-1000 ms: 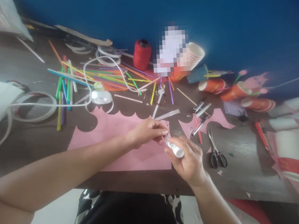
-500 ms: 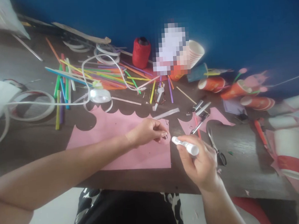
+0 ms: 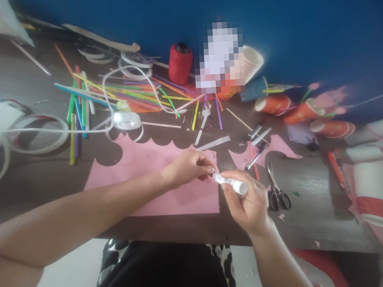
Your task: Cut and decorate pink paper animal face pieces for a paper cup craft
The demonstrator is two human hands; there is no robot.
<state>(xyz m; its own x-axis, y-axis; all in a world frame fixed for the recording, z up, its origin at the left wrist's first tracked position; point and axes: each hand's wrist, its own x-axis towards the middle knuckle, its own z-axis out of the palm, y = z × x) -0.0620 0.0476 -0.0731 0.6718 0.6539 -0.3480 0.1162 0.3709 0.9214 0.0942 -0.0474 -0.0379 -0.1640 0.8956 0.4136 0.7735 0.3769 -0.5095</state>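
My left hand (image 3: 193,167) is in a pinch above the large pink paper sheet (image 3: 156,197). Between thumb and forefinger it holds a small piece of pink paper, mostly hidden now. My right hand (image 3: 248,202) is closed around a small white glue tube (image 3: 234,185), held tilted. The tube's narrow end points left and meets the small piece at my left fingertips; whether it touches cannot be made out. The big sheet lies flat, its far edge cut in scallops. Black-handled scissors (image 3: 275,190) lie partly open just right of my right hand.
Behind the sheet lie colourful sticks (image 3: 143,94), a white cable (image 3: 103,77) and a clear tape roll (image 3: 127,120). A red thread spool (image 3: 180,64) stands near the blue wall. Pink scraps (image 3: 282,146) and pens (image 3: 255,157) lie right, with paper cups (image 3: 376,188) beyond.
My right hand has moved left, bringing the glue tube's tip to the small pink piece in my left hand. The scissors' handles have come into fuller view. The left hand stays nearly still.
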